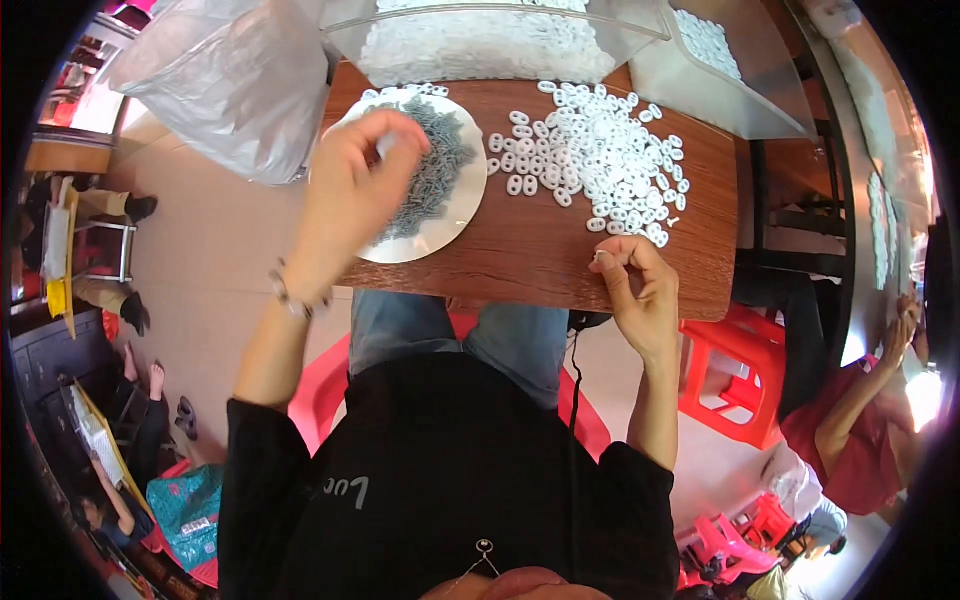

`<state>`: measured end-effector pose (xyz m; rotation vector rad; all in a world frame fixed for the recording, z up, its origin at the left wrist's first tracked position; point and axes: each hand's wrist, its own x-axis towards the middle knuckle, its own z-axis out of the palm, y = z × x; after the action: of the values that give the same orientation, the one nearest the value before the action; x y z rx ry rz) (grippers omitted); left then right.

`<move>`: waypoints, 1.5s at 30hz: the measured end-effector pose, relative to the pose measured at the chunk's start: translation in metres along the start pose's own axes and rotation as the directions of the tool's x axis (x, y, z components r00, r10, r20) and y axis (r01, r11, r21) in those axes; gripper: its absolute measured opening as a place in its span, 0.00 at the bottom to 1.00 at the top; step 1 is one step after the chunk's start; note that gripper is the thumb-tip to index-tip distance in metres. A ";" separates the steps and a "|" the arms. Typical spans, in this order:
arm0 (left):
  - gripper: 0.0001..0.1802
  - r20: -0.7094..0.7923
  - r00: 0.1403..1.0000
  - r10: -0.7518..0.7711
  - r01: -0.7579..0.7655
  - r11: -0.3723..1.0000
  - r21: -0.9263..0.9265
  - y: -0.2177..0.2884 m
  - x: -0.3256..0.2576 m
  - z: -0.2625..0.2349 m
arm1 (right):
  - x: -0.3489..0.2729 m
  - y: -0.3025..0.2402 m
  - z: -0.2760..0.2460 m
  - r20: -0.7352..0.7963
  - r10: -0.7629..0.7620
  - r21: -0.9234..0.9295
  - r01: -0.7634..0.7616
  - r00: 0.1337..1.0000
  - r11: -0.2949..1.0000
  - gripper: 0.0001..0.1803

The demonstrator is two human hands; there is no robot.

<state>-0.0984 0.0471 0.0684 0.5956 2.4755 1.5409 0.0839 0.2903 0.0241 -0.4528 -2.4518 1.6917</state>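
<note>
A round white plate at the left of the brown table bears a heap of small grey screw-like pieces. Over its left part hovers my left hand, slightly blurred, its thumb and forefinger curled together; a pale patch shows between them, and I cannot tell what they hold. To the right of the plate lies a loose pile of white oval two-holed plastic pieces. At the pile's near edge my right hand is closed in a pinch by the table edge; whatever it grips is too small to name.
Clear-walled bins of white pieces stand along the far side of the brown table. A big whitish plastic bag is at the far left. Red stools and a seated person are on the right.
</note>
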 end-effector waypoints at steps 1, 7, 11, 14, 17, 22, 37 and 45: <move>0.09 -0.012 1.000 -0.004 0.004 1.000 0.005 -0.008 0.016 -0.010 | 0.000 0.003 0.002 0.001 -0.012 0.005 0.012 1.000 1.000 0.04; 0.10 0.047 0.990 0.133 -0.138 0.853 0.504 -0.035 0.075 -0.028 | 0.002 -0.007 0.013 -0.007 -0.040 -0.058 0.040 0.999 0.998 0.03; 0.11 0.168 0.964 0.204 -0.264 0.731 0.630 -0.039 0.083 -0.018 | 0.001 -0.005 0.011 -0.018 -0.049 -0.078 0.047 0.999 0.996 0.03; 0.11 0.199 0.963 0.182 -0.269 0.676 0.685 -0.039 0.087 -0.016 | 0.000 -0.003 0.009 -0.019 -0.052 -0.112 0.050 0.998 0.992 0.03; 0.10 0.219 0.942 0.254 -0.334 0.652 0.681 -0.046 0.091 -0.013 | 0.001 0.000 0.009 -0.019 -0.035 -0.104 0.033 0.999 0.994 0.03; 0.10 0.242 0.934 0.262 -0.354 0.614 0.705 -0.045 0.090 -0.012 | 0.004 0.002 0.012 -0.018 -0.080 -0.128 0.077 0.997 0.989 0.03; 0.08 0.240 0.938 0.252 -0.345 0.589 0.730 -0.048 0.088 -0.003 | 0.007 0.005 0.012 0.000 -0.086 -0.149 0.085 0.996 0.985 0.04; 0.09 0.198 0.943 0.266 -0.327 0.649 0.687 -0.053 0.085 -0.004 | 0.009 0.001 0.014 0.008 -0.106 -0.157 0.106 0.994 0.982 0.04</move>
<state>-0.1898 0.0587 0.0285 1.2001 2.9772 0.5004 0.0717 0.2809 0.0177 -0.3323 -2.5700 1.4649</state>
